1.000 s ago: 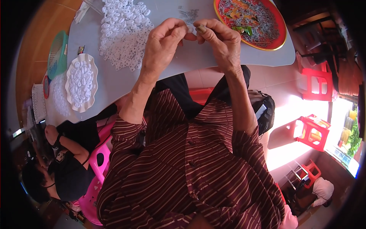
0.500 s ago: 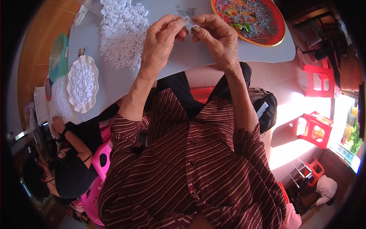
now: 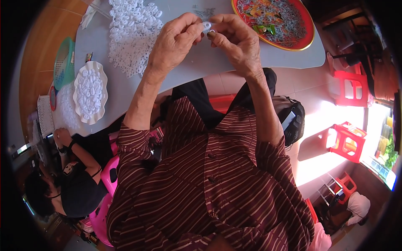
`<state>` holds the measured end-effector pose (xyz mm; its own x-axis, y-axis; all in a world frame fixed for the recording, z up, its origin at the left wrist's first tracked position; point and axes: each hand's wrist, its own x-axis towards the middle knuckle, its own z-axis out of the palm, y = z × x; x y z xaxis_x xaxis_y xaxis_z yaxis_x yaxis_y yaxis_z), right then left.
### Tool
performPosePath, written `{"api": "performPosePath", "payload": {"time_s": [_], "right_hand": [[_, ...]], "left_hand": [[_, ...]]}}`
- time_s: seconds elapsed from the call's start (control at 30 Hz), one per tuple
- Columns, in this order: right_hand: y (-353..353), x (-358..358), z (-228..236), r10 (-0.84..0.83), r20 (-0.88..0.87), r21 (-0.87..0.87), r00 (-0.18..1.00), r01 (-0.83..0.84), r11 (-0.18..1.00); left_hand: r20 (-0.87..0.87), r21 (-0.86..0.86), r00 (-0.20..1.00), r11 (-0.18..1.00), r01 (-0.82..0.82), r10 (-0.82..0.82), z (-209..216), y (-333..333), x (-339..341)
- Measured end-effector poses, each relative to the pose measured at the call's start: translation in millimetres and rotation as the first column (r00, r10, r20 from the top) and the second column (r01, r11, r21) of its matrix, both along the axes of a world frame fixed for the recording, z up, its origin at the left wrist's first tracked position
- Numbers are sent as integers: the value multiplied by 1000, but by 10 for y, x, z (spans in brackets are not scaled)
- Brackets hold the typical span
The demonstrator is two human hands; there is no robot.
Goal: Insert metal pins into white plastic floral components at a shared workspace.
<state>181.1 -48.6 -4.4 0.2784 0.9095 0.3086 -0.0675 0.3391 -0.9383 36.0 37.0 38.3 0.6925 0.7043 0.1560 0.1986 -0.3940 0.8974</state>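
Note:
Above the table, my left hand [image 3: 175, 42] pinches a small white oval plastic piece [image 3: 207, 26] with a hole in it, between thumb and forefinger. My right hand [image 3: 241, 44] is close beside it, thumb and fingers closed at the piece's right edge. A tiny pale bit shows by the right thumb's dark nail; what exactly those fingers grip is too small to tell. Just beyond my fingers lie some loose thin metal pins [image 3: 204, 13]. To the left spreads a heap of white oval plastic parts [image 3: 134, 19], with smaller translucent pieces [image 3: 130, 54] nearer me.
A red round tray [image 3: 289, 47] of metal pins stands at the right of the grey table [image 3: 188, 75]. On the left are a scalloped white dish [image 3: 104, 102] of white parts and a green basket [image 3: 63, 62]. A person [image 3: 79, 180] sits at the left; red stools [image 3: 349, 142] stand right.
My left hand and forearm have shifted slightly left, and the white piece shows more plainly between my fingertips. My right hand has barely moved.

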Motion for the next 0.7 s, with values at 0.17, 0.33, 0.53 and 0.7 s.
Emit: {"api": "performPosePath", "payload": {"time_s": [0.17,0.33,0.53,0.7], "right_hand": [[-1,10,-5,16,50,10,999,-17,1000],[16,-9,-12,16,2,47,1000,-17,999],[1,-7,14,26,-32,41,999,-25,999],[11,-3,-23,20,28,26,999,-21,999]], "left_hand": [[-102,57,990,993,100,-93,-11,101,-43],[-57,1,985,986,166,-165,-108,105,-31],[31,135,999,991,22,-26,-166,-14,15],[-57,337,994,935,109,-95,-163,97,-20]]}}
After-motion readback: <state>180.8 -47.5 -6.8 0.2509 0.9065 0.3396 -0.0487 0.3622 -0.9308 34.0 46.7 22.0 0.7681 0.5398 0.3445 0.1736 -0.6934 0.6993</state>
